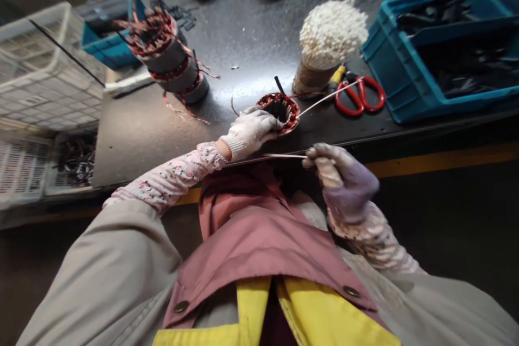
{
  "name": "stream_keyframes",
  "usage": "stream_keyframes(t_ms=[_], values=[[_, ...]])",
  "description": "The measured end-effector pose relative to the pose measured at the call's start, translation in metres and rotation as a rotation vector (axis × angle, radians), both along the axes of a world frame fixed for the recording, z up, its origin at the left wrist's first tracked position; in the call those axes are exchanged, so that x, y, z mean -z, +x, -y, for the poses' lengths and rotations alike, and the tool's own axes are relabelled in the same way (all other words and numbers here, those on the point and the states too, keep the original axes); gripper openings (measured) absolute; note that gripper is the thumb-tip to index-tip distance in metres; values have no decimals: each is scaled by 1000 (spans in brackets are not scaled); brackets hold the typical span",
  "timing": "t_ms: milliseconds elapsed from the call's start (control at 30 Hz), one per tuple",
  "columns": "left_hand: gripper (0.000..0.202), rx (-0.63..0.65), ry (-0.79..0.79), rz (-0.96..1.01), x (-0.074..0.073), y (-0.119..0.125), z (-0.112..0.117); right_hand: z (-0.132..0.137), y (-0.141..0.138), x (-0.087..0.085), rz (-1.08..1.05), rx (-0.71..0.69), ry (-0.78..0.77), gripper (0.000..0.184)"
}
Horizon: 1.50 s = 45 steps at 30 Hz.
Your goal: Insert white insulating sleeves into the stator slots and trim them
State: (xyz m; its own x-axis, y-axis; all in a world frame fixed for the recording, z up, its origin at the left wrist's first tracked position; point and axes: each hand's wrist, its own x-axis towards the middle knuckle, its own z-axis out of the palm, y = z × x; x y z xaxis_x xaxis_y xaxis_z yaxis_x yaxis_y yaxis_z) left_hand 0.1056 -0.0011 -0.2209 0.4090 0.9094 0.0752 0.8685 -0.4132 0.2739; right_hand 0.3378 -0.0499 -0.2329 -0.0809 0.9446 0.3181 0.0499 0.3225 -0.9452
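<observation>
My left hand [250, 131], in a white glove, is closed on the rim of a small motor stator [280, 112] with copper windings that lies at the bench's front edge. A white strip [330, 95] sticks out of the stator toward the right. My right hand [343, 178], in a soiled purple-grey glove, hangs just off the bench edge and pinches a thin white strip [284, 156] that points left toward my left wrist.
A stack of wound stators [172, 59] stands at back left. A bundle of white sticks [328, 43] stands upright behind the stator, with red scissors [359, 94] beside it. Blue bins [441, 54] sit right and back left [106, 27]; white mesh baskets [40, 65] fill the left.
</observation>
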Motion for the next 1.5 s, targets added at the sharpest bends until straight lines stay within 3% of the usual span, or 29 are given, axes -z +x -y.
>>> stream_keyframes(t_ms=[100,200,400,500,567,667,733,833,1000,1100,1200,1267,1333,1500], values=[[26,-1,-36,-22,-3,3,0,13,19,5,221,-125,336,27],[31,-32,-46,-40,-7,5,1,20,26,22,336,-244,547,40],[36,-43,-40,-62,-6,4,0,12,12,51,335,-344,626,35],[36,-33,-32,-60,-5,2,-1,11,4,50,275,-363,450,20],[36,-20,-25,-56,-4,1,-1,13,0,43,124,-202,152,13],[34,-7,-12,-48,-4,-1,0,11,-7,28,-182,99,-284,23],[34,-9,-2,-43,-4,-2,1,6,-12,19,-291,112,-441,33],[34,-14,0,-44,-4,-3,0,-3,-15,10,-319,41,-525,39],[34,-10,20,-39,-4,-4,1,-6,-17,11,-270,2,-497,40],[33,-13,24,-27,-2,-4,1,0,-9,9,-205,-49,-354,31],[34,-7,11,-24,0,-3,1,9,6,8,22,-114,28,16],[34,-4,3,-28,1,-3,1,14,16,12,207,-176,312,21],[35,-14,2,-29,1,-2,0,17,20,20,311,-232,498,29],[36,-33,11,-34,0,-1,0,14,12,42,346,-289,598,33]])
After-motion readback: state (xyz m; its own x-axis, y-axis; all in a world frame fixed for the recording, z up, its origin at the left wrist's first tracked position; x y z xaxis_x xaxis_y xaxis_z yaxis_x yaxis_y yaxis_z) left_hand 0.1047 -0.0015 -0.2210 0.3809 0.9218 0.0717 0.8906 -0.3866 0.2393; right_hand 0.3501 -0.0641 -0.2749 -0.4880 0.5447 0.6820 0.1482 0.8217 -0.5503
